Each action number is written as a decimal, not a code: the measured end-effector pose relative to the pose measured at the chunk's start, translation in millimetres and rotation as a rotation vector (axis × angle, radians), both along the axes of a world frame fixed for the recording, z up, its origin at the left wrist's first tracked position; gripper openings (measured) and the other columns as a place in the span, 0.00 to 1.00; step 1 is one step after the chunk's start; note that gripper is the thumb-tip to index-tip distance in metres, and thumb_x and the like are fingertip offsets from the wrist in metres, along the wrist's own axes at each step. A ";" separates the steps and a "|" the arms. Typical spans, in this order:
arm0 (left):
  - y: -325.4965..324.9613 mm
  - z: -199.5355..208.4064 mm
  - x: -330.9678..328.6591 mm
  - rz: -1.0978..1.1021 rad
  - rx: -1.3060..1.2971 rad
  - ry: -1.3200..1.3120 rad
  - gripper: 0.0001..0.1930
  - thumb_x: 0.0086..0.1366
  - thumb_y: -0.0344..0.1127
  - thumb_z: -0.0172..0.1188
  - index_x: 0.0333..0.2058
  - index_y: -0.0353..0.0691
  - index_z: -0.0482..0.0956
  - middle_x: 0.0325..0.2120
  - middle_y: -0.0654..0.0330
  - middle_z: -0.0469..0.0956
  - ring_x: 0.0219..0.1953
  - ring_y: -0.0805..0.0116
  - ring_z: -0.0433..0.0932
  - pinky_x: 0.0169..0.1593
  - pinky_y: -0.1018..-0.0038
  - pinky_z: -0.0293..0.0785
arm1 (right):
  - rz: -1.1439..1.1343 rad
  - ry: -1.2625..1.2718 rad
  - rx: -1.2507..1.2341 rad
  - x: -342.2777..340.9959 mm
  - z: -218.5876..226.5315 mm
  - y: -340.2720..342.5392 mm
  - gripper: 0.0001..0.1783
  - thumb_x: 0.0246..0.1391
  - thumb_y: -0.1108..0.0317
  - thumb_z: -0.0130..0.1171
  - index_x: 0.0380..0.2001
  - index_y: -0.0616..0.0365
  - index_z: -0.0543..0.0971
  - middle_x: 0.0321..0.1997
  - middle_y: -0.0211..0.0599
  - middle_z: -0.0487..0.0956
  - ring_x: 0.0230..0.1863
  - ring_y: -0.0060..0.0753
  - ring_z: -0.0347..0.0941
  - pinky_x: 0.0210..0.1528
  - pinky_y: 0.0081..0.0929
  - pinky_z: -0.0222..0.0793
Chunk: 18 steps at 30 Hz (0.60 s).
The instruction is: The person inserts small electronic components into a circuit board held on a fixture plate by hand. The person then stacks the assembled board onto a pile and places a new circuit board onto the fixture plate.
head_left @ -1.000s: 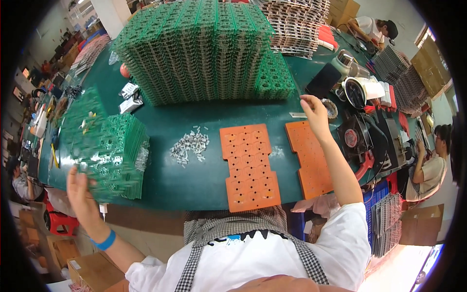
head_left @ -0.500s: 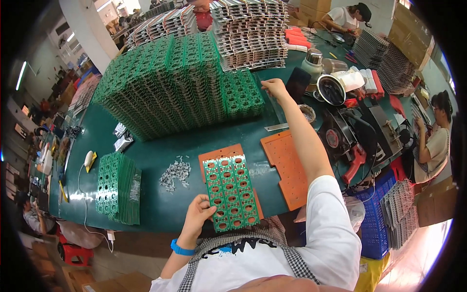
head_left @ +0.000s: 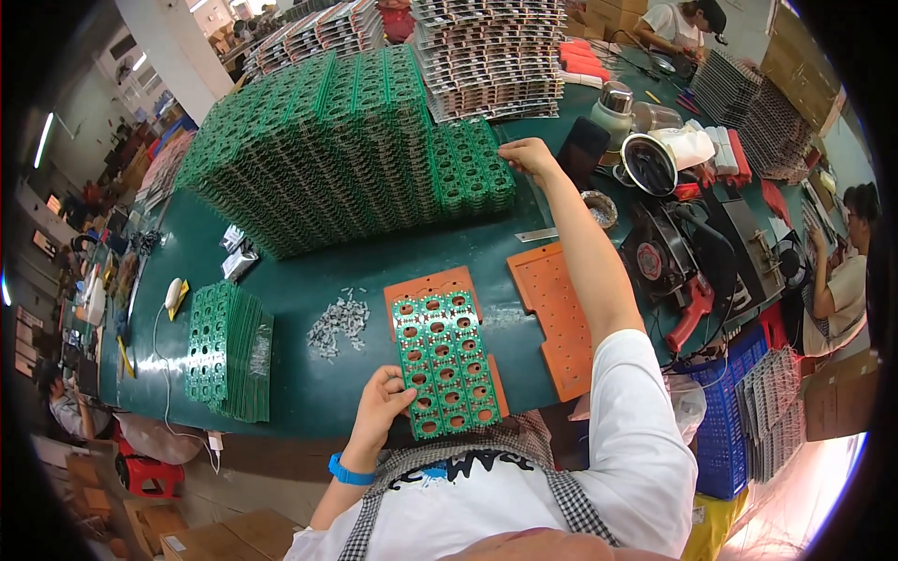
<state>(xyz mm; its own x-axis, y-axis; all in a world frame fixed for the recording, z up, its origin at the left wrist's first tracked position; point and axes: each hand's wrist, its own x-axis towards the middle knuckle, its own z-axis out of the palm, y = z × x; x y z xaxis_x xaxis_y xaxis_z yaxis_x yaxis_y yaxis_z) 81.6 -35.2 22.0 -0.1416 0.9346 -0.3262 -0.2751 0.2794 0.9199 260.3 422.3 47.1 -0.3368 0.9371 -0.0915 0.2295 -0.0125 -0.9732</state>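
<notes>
At the near edge of the green table, my left hand [head_left: 382, 407] pinches the lower left edge of a green circuit board panel [head_left: 431, 363]. The panel has rows of oval holes and overlies an orange fixture plate [head_left: 430, 282], whose top and right edges show. My right arm reaches far across the table. With its fingers drawn together, my right hand [head_left: 531, 157] is at the right edge of a low stack of green panels [head_left: 468, 173]; whether it pinches a board is unclear. Left of the orange plate lies a heap of small grey parts [head_left: 339, 325].
A large block of stacked green panels [head_left: 318, 159] fills the far left. A smaller bundle [head_left: 220, 351] stands nearer. Another orange plate [head_left: 554, 323] lies under my right forearm. A red-handled tool [head_left: 690, 313] and a lamp [head_left: 649, 165] crowd the right. Other people sit around the table.
The view has shifted slightly. My right hand stays at the low stack's edge, its fingers a little closer over it. The panel at my left hand lies slightly more upright in the picture.
</notes>
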 end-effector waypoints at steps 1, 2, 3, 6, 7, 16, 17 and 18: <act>0.7 -1.0 0.3 -0.004 0.001 -0.004 0.13 0.63 0.27 0.58 0.45 0.37 0.66 0.35 0.59 0.80 0.34 0.73 0.80 0.32 0.81 0.73 | -0.013 0.082 -0.029 1.2 -4.0 2.5 0.12 0.48 0.69 0.66 0.35 0.63 0.82 0.23 0.27 0.78 0.19 0.15 0.67 0.19 0.15 0.58; 1.6 -2.4 0.5 -0.012 0.004 -0.020 0.13 0.63 0.27 0.58 0.44 0.37 0.66 0.35 0.59 0.80 0.34 0.73 0.80 0.32 0.80 0.73 | -0.028 0.164 -0.057 3.2 -7.6 5.3 0.11 0.46 0.71 0.67 0.34 0.63 0.82 0.22 0.28 0.78 0.19 0.16 0.69 0.19 0.16 0.60; -0.4 -3.1 -0.2 -0.007 0.004 -0.035 0.13 0.63 0.27 0.57 0.44 0.37 0.66 0.35 0.59 0.79 0.34 0.73 0.81 0.32 0.80 0.73 | -0.020 0.162 -0.059 -0.8 -5.9 2.0 0.11 0.46 0.71 0.67 0.34 0.63 0.82 0.22 0.28 0.78 0.19 0.16 0.69 0.19 0.16 0.60; -2.3 -2.9 -1.2 0.000 0.013 -0.017 0.12 0.64 0.26 0.57 0.44 0.37 0.66 0.35 0.58 0.79 0.34 0.72 0.81 0.33 0.80 0.73 | -0.036 0.157 -0.084 -6.6 -5.0 -3.1 0.12 0.47 0.74 0.65 0.37 0.64 0.81 0.24 0.29 0.78 0.20 0.17 0.70 0.20 0.16 0.61; -1.8 -2.5 -0.8 -0.002 0.014 -0.019 0.12 0.64 0.26 0.57 0.44 0.37 0.66 0.35 0.58 0.79 0.34 0.72 0.81 0.33 0.80 0.73 | -0.054 0.146 -0.067 -4.8 -7.9 -1.9 0.11 0.47 0.74 0.65 0.37 0.64 0.81 0.24 0.29 0.78 0.20 0.17 0.70 0.20 0.17 0.62; -0.9 -3.4 1.4 -0.002 0.021 -0.071 0.12 0.63 0.26 0.57 0.43 0.38 0.66 0.35 0.58 0.80 0.32 0.71 0.81 0.34 0.79 0.77 | -0.157 0.077 0.038 -0.8 -15.8 -0.9 0.10 0.48 0.69 0.65 0.35 0.61 0.83 0.25 0.31 0.80 0.23 0.19 0.72 0.24 0.19 0.66; 0.1 -3.9 2.3 -0.005 0.027 -0.069 0.12 0.63 0.26 0.57 0.43 0.38 0.66 0.35 0.58 0.80 0.32 0.71 0.81 0.34 0.79 0.77 | -0.217 0.039 0.100 1.3 -16.2 -2.1 0.10 0.48 0.67 0.65 0.34 0.59 0.84 0.26 0.32 0.80 0.24 0.20 0.74 0.24 0.20 0.67; -0.6 -4.4 1.9 -0.004 0.030 -0.068 0.12 0.63 0.26 0.57 0.43 0.38 0.66 0.35 0.58 0.80 0.32 0.71 0.81 0.34 0.79 0.77 | -0.217 0.036 0.097 3.6 -16.1 -5.9 0.10 0.48 0.67 0.65 0.34 0.59 0.84 0.26 0.32 0.80 0.24 0.20 0.74 0.24 0.20 0.67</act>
<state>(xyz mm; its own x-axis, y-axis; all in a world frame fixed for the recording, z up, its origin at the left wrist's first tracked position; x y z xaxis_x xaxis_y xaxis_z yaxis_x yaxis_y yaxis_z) 83.5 -35.9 17.6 -0.1164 0.9445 -0.3071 -0.3358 0.2536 0.9071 263.9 416.5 31.1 -0.1281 0.9917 0.0112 0.1971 0.0366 -0.9797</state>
